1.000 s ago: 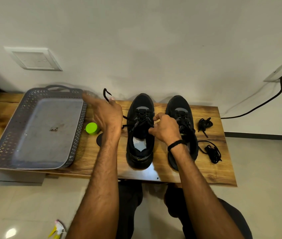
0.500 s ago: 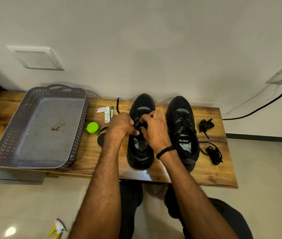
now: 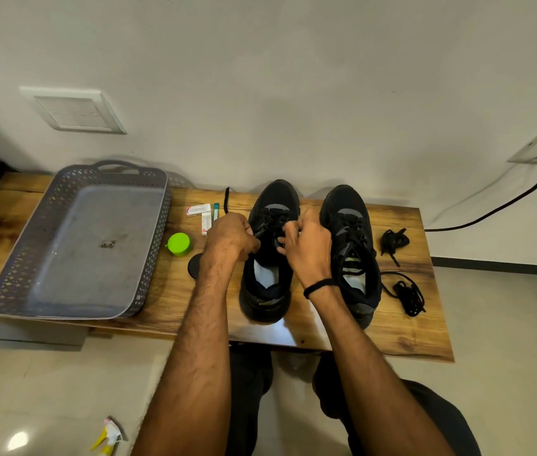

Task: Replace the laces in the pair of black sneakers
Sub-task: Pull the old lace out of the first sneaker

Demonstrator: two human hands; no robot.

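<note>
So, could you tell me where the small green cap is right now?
In the head view, the green cap sits on the wooden bench, left of centre, between the grey tray and the left hand, near the small packets.

We record: the lace (image 3: 226,200) vanishes behind the left hand (image 3: 231,238); both it and the right hand (image 3: 306,248) cover the eyelets of the left sneaker (image 3: 270,291). The left forearm half hides a black disc (image 3: 193,263).

Matt black cloth sneaker (image 3: 276,196) in the grip, glossy grained wood table (image 3: 398,337) beneath, perforated plastic tray (image 3: 152,258) leftward, woven cloth laces (image 3: 408,296) rightward.
</note>
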